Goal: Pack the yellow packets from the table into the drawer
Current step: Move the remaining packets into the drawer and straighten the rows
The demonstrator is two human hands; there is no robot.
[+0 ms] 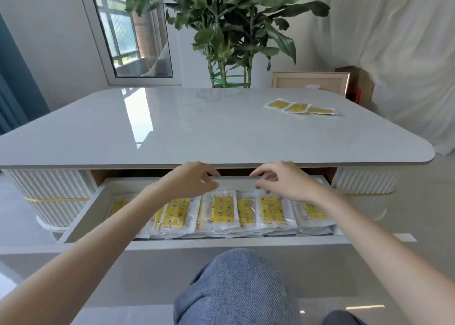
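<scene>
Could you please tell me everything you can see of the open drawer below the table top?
The drawer is white, smooth and shallow, pulled out from under the glossy grey table top toward the person. Yellow packets in clear wrappers lie flat in overlapping stacks across its front part; the strip of floor behind them shows bare white. The left hand and right hand are over that back part, fingers loosely curled; whether they touch the drawer cannot be told.

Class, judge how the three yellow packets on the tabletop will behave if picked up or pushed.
The packets look thin and flat in clear wrap, so probably light and floppy. On the glossy table they would likely slide easily when pushed. Lying flat, they should not roll or tip.
</scene>
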